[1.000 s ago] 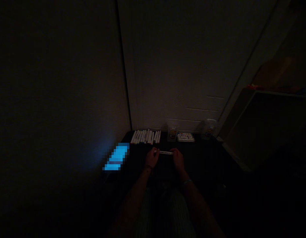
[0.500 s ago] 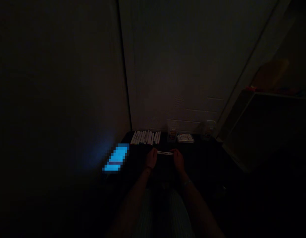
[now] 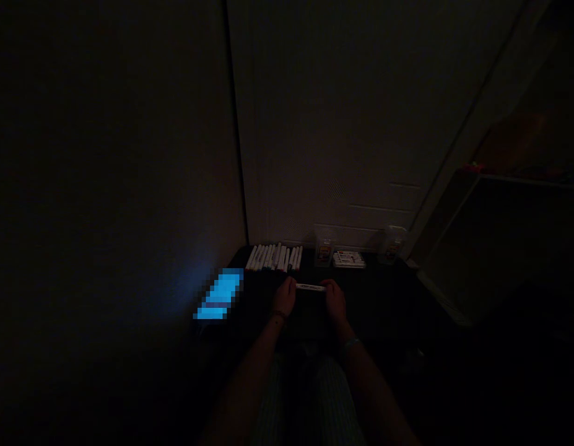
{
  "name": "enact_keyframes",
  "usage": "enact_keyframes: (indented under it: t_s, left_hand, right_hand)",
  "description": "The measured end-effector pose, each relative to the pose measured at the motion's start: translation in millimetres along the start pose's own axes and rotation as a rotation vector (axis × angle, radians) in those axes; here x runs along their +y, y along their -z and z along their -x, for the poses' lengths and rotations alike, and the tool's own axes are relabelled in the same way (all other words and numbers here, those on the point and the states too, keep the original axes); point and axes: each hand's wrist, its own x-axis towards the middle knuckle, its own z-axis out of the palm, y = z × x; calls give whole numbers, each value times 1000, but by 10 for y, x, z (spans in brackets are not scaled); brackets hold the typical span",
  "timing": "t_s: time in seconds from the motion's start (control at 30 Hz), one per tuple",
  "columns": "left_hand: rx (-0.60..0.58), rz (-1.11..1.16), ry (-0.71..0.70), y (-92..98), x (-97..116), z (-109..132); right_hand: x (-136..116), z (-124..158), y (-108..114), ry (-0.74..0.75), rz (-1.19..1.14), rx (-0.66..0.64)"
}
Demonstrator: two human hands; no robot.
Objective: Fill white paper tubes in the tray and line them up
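Note:
A white marker (image 3: 311, 287) lies level between my hands, above the dark table (image 3: 384, 303). My left hand (image 3: 285, 296) is closed on its left end, and my right hand (image 3: 334, 300) is closed on its right end. Beyond my left hand, several white markers (image 3: 273, 257) lie side by side in a row. A small stack of white markers (image 3: 349, 259) rests farther right, beside a clear container (image 3: 324, 253). The scene is very dark, so fine finger detail is hard to see.
A glowing blue, pixelated screen (image 3: 219, 296) is at the table's left edge. Another clear container (image 3: 392, 244) stands at the back right. A wall (image 3: 333, 124) rises behind the table, and a dark shelf-like unit (image 3: 509, 248) is on the right.
The marker between my hands appears slightly turned about its length, its dark print looking different. Both hands keep their hold and have barely moved.

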Motion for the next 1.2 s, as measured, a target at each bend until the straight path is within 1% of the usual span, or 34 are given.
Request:
enact_keyframes:
  t_s: [0.13,0.3,0.5,0.83,1.03,1.2]
  left_hand:
    - [13,-8,13,-19,-18,-4]
    - [-4,-31,5,-18,-14,-7]
    - [20,-41,11,-30,-18,-2]
    - [6,-107,41,16,22,13]
    - [13,-131,60,-2,13,11]
    - [7,-135,32,-19,-7,-1]
  right_hand:
    - [19,-5,-5,14,-13,14]
    - [31,-24,-14,4,13,11]
    - [35,-17,-14,9,10,2]
    - [28,-21,-6,-16,56,-7]
    - [44,-21,-17,1,69,-6]
    - [44,-28,-30,22,54,16]
